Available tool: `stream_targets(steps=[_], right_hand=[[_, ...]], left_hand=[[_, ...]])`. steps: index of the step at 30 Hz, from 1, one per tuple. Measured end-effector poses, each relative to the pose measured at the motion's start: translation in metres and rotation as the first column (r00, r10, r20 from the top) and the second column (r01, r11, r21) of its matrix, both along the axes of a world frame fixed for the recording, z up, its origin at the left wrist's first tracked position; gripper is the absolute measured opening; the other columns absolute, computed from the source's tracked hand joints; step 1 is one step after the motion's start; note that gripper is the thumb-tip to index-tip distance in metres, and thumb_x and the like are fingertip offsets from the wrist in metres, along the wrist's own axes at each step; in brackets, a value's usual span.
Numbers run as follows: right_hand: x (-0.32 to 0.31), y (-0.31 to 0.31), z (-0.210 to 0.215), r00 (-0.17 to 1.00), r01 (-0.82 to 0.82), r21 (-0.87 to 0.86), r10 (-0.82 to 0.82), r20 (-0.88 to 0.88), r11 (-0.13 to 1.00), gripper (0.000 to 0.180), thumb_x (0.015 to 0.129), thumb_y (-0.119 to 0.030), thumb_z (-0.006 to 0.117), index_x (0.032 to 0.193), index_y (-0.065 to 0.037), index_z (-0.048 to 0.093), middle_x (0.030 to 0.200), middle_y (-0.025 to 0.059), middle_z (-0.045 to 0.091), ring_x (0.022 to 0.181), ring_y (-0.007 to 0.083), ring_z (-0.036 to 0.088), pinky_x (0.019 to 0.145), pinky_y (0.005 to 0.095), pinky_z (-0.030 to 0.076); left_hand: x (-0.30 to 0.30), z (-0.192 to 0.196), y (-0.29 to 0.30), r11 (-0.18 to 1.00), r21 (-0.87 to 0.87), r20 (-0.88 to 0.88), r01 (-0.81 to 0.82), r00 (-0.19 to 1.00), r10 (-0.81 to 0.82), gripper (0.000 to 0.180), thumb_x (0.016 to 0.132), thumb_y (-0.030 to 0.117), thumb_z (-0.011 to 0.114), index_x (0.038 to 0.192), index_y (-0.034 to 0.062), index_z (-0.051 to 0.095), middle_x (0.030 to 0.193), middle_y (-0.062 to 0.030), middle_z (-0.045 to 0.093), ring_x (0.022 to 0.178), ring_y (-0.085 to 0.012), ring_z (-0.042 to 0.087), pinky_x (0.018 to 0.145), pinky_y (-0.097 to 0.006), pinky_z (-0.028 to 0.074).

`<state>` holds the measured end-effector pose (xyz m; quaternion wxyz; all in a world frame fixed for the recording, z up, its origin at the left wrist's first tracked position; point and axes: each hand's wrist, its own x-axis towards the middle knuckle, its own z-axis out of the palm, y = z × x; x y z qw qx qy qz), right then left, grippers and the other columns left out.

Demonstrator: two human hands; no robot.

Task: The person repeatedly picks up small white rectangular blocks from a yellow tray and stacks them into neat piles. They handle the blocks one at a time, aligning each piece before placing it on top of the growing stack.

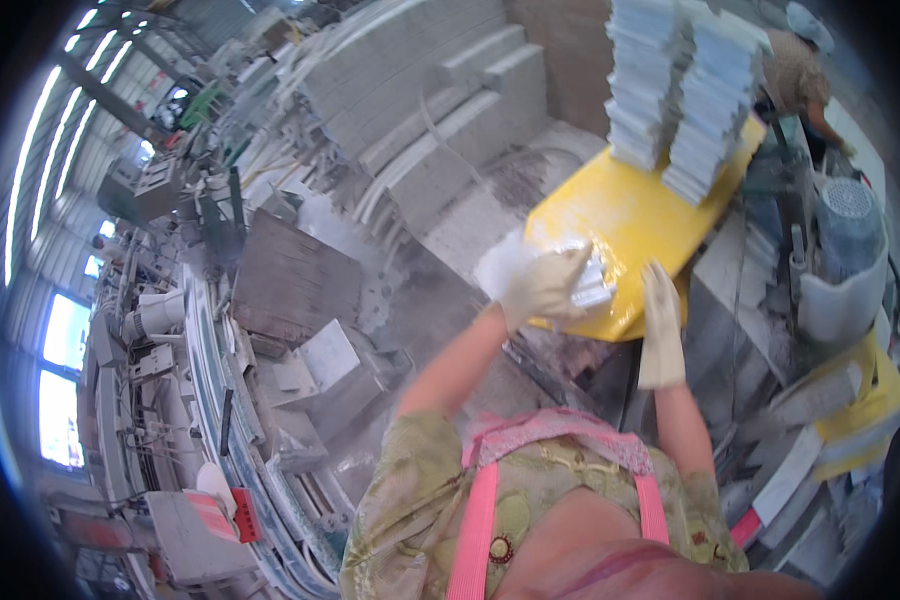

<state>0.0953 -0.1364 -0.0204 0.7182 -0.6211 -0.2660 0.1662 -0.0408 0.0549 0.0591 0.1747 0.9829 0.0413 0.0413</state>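
My left hand (542, 290), in a cream glove, grips a small group of pale, wet-looking strips (595, 282) on the near end of a yellow board (625, 215). Its fingers and thumb reach over the strips' left end. At the board's near right edge, my right hand (661, 305), gloved too, rests with its fingers stretched out together and nothing visible in them. Farther back on the same board stand two tall stacks of pale strips, a left stack (642, 85) and a right stack (712, 105).
Long grey slabs (410, 80) are piled behind to the left. A dusty brown board (295, 275) and pale blocks (335, 360) lie at left. On the right are a white tub (838, 300) and yellow sheeting (860, 400). Another person (798, 75) bends at the far right.
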Motion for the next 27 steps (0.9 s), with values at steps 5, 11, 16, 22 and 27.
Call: stream_targets(steps=[5,11,16,22,27], right_hand=[[0.000,0.040,-0.003,0.865,-0.482,-0.075,0.462,-0.195,0.873,0.069,0.099,-0.045,0.054,0.149,0.001,0.041,0.155,0.0144,0.040,0.145,0.0214,0.033,0.121,0.0341,0.024],[-0.007,0.046,-0.002,0.889,-0.432,0.013,0.428,-0.163,0.902,0.065,0.103,-0.042,0.051,0.149,0.003,0.040,0.153,0.0144,0.041,0.143,0.0208,0.034,0.120,0.0328,0.024],[-0.014,0.047,0.008,0.889,-0.393,0.003,0.381,-0.252,0.919,0.060,0.107,-0.040,0.043,0.150,0.002,0.039,0.154,0.0141,0.041,0.143,0.0200,0.035,0.119,0.0312,0.024],[-0.015,0.039,0.013,0.908,-0.417,-0.199,0.395,-0.142,0.887,0.056,0.106,-0.034,0.046,0.149,0.002,0.040,0.154,0.0147,0.041,0.141,0.0198,0.037,0.119,0.0302,0.026],[-0.008,0.041,0.011,0.912,-0.403,-0.117,0.389,-0.129,0.907,0.055,0.104,-0.032,0.050,0.147,0.002,0.044,0.152,0.0158,0.044,0.139,0.0205,0.041,0.118,0.0304,0.026]], left_hand=[[-0.014,-0.040,0.007,0.992,0.114,0.360,-0.058,0.933,0.013,0.110,0.065,0.053,0.083,0.149,-0.0002,0.036,0.142,-0.0267,0.048,0.138,-0.0412,0.040,0.115,-0.053,0.027],[-0.034,-0.105,-0.016,-0.036,-0.993,0.049,0.114,0.663,0.747,0.076,0.097,0.056,0.053,0.155,0.0111,0.030,0.157,-0.0114,0.033,0.137,-0.0280,0.045,0.111,-0.041,0.039],[-0.019,-0.104,-0.041,0.032,-0.975,0.190,0.220,0.752,0.631,0.084,0.094,0.066,0.052,0.153,0.0089,0.031,0.149,-0.0124,0.043,0.137,-0.0265,0.043,0.112,-0.040,0.037],[-0.020,-0.102,-0.033,0.233,-0.972,0.158,0.007,0.754,0.638,0.074,0.097,0.050,0.052,0.151,0.0040,0.031,0.143,-0.0110,0.047,0.132,-0.0248,0.045,0.110,-0.038,0.036],[-0.020,-0.107,-0.031,0.190,-0.982,0.119,-0.004,0.770,0.627,0.067,0.100,0.041,0.047,0.154,0.0080,0.026,0.145,-0.0133,0.045,0.134,-0.0274,0.044,0.110,-0.040,0.036]])
